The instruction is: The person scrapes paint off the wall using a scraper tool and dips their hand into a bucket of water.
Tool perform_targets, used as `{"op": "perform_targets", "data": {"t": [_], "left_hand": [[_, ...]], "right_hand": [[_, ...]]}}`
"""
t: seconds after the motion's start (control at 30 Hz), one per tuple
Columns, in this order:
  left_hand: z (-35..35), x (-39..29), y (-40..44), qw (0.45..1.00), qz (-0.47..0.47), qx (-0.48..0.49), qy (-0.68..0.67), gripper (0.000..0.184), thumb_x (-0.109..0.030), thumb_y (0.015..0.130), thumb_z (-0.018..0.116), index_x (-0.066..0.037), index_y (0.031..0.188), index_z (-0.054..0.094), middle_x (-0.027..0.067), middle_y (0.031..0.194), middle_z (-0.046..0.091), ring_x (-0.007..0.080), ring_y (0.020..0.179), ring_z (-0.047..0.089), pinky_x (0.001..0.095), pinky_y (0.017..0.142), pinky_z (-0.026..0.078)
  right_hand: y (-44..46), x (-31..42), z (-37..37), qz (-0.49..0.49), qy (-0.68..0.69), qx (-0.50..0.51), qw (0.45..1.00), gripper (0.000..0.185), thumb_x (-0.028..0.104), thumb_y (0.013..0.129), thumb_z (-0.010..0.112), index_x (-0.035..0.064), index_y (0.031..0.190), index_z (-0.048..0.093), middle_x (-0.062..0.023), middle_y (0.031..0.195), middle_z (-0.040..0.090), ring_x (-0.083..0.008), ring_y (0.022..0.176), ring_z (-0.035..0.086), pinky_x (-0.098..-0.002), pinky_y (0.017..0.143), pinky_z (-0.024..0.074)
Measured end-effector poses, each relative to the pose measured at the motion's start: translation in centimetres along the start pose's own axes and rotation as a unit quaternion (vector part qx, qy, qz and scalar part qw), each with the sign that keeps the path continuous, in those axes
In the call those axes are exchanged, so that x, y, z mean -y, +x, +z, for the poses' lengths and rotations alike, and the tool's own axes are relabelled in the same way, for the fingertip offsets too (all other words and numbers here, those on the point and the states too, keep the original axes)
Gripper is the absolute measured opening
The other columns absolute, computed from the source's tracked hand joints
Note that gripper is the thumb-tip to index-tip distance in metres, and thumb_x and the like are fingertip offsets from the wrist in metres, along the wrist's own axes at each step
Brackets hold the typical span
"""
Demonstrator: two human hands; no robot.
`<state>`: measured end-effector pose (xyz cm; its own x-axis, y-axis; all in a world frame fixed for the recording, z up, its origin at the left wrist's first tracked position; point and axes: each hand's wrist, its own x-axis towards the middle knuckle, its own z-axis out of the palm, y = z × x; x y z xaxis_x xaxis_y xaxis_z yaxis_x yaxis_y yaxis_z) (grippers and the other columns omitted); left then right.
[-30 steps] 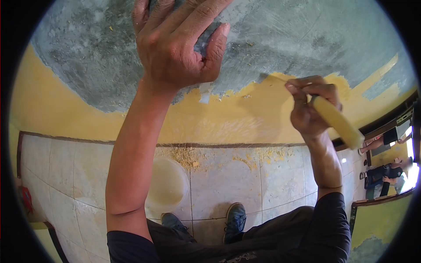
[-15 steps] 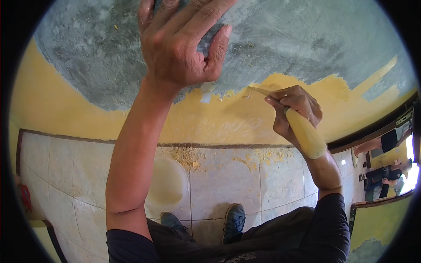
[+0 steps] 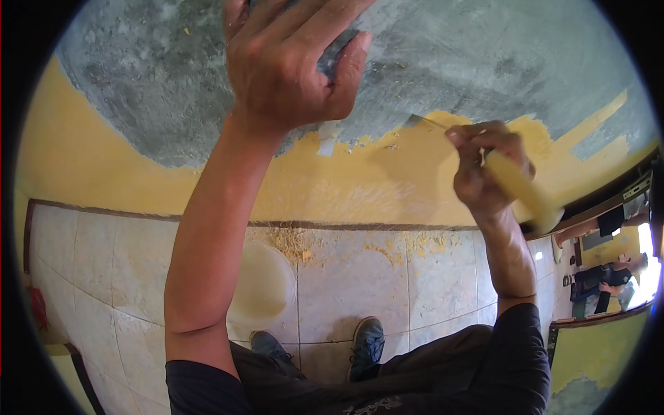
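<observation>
My left hand (image 3: pixel 294 76) lies against the bare grey part of the wall (image 3: pixel 443 62) with its fingers stretched out; some fingertips are cut off by the frame's top. My right hand (image 3: pixel 487 162) is closed around a scraper with a thick pale yellow handle (image 3: pixel 522 190), slightly blurred. Its thin blade is seen nearly edge-on and points up and left, over the ragged edge where the yellow paint (image 3: pixel 332 190) meets the grey surface. Whether the blade touches the wall I cannot tell. A pale loose flake (image 3: pixel 326 142) hangs at the paint edge below my left hand.
Yellow paint chips (image 3: pixel 294 245) are scattered on the tiled floor (image 3: pixel 346 294) along the wall's foot. A round whitish container (image 3: pixel 261 287) stands partly behind my left arm, near my shoes (image 3: pixel 368 346). Another person (image 3: pixel 602 277) is visible through an opening at the far right.
My right hand with the scraper has moved right and slightly upward, and the blade has shifted off its earlier spot on the paint edge. My left hand stays nearly in place.
</observation>
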<state>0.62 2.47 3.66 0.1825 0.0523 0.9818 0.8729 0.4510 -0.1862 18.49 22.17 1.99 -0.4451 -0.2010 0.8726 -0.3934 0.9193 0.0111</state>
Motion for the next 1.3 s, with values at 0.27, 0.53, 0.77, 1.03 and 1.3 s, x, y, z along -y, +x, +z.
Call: {"op": "perform_targets", "data": {"t": [0.27, 0.53, 0.77, 1.03, 1.3], "left_hand": [[-0.3, -0.4, 0.0, 1.0, -0.013, 0.013, -0.003, 0.036, -0.024, 0.084, 0.057, -0.007, 0.11, 0.074, 0.0113, 0.123, 0.069, 0.0391, 0.135, 0.048, 0.0502, 0.117, 0.023], [0.3, 0.3, 0.3, 0.999, 0.038, -0.032, 0.019, 0.036, -0.023, 0.084, 0.056, -0.005, 0.109, 0.074, 0.0124, 0.122, 0.07, 0.0403, 0.134, 0.048, 0.0502, 0.117, 0.025], [0.6, 0.7, -0.3, 0.999, 0.046, -0.024, 0.013, 0.037, -0.023, 0.085, 0.056, -0.005, 0.112, 0.073, 0.0122, 0.124, 0.068, 0.0416, 0.135, 0.047, 0.051, 0.117, 0.025], [0.8, 0.8, -0.4, 0.999, 0.033, -0.024, 0.002, 0.035, -0.023, 0.085, 0.056, -0.006, 0.111, 0.074, 0.0123, 0.124, 0.069, 0.0415, 0.135, 0.047, 0.0513, 0.117, 0.025], [0.7, 0.7, -0.1, 0.997, 0.062, -0.044, 0.015, 0.036, -0.023, 0.085, 0.056, -0.005, 0.111, 0.074, 0.0125, 0.123, 0.069, 0.0421, 0.133, 0.049, 0.0511, 0.117, 0.026]], "right_hand": [[-1.3, -0.6, 0.9, -0.005, -0.017, -0.04, 0.999, 0.029, -0.002, 0.076, 0.08, 0.0064, 0.084, 0.053, -0.0071, 0.075, 0.07, -0.0176, 0.064, 0.069, -0.0262, 0.053, 0.0518], [-0.6, -0.5, 0.6, -0.096, -0.012, 0.006, 0.995, 0.028, -0.003, 0.076, 0.079, 0.0059, 0.084, 0.054, -0.0069, 0.071, 0.067, -0.015, 0.061, 0.068, -0.0253, 0.051, 0.0512], [-0.5, -0.2, 0.3, -0.038, -0.053, 0.01, 0.998, 0.026, -0.005, 0.076, 0.077, 0.0072, 0.078, 0.054, -0.0036, 0.073, 0.067, -0.0144, 0.06, 0.067, -0.0253, 0.05, 0.0503], [-1.2, -0.2, 1.5, -0.053, -0.027, -0.022, 0.998, 0.028, -0.006, 0.071, 0.08, 0.0056, 0.079, 0.056, -0.0079, 0.074, 0.069, -0.0171, 0.059, 0.066, -0.0267, 0.049, 0.0496], [-0.7, -0.4, 1.0, -0.072, -0.011, 0.025, 0.997, 0.026, -0.006, 0.071, 0.08, 0.0038, 0.075, 0.056, -0.0072, 0.072, 0.068, -0.0185, 0.06, 0.067, -0.0283, 0.049, 0.0511]]}}
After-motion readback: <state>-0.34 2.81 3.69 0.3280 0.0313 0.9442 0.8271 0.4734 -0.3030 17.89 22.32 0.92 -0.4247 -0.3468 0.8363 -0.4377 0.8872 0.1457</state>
